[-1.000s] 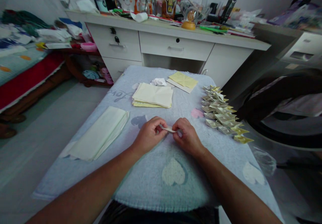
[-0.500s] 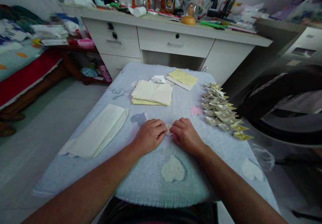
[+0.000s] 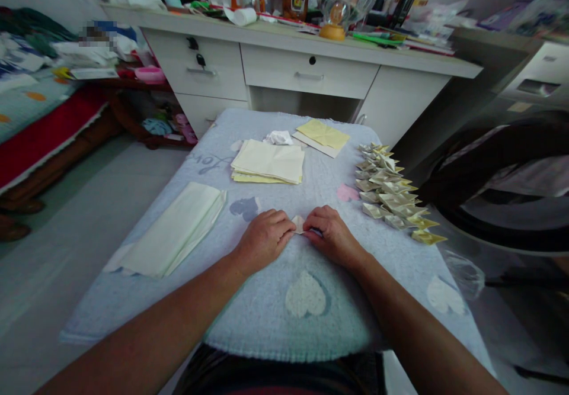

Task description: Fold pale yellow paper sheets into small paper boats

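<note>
A small folded piece of paper (image 3: 299,224) lies between my hands, low over the cloth-covered table (image 3: 267,318). My left hand (image 3: 268,232) has its fingers closed on the paper's left edge. On the other edge, my right hand (image 3: 329,233) pinches it between thumb and fingers. Most of the paper's outline is covered by my fingertips. Off to the right stand rows of pointed folded-paper pieces (image 3: 384,190), pale with some yellow ones. Beyond my hands lies a stack of cream paper sheets (image 3: 269,161).
A long folded pale paper (image 3: 175,229) lies at the left. Yellow paper (image 3: 323,134) and a crumpled white tissue (image 3: 278,138) sit at the table's far end. Behind is a white desk (image 3: 311,81) crowded with objects; a front-loading washing machine (image 3: 528,99) stands at the right.
My right hand's fingers have lifted and arched slightly, so a bit more of the small paper shows. My left hand stays almost in place.
</note>
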Tool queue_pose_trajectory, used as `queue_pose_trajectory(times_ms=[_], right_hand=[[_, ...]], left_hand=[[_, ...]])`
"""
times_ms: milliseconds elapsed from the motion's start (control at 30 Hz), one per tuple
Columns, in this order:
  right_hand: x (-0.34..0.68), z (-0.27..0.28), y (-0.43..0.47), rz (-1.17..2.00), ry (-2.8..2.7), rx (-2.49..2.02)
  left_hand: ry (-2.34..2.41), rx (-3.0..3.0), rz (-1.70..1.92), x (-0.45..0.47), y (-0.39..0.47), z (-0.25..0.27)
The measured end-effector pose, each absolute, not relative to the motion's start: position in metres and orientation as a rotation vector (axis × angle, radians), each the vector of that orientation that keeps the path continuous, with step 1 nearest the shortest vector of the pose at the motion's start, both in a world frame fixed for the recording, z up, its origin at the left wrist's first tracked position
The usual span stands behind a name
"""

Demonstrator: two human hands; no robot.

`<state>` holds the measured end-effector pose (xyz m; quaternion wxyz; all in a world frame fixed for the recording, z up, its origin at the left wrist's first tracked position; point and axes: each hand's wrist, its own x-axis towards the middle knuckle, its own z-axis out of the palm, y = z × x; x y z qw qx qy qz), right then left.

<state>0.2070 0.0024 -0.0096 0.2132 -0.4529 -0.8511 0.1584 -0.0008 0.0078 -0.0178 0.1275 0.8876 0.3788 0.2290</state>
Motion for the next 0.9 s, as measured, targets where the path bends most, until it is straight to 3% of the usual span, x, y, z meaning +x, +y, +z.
queue_pose_trajectory(times_ms=[900], right_hand=[[0.188, -0.005, -0.001, 0.479, -2.337, -1.385]], left_hand=[[1.112, 2.523, 0.609, 0.002, 0.012, -0.016]])
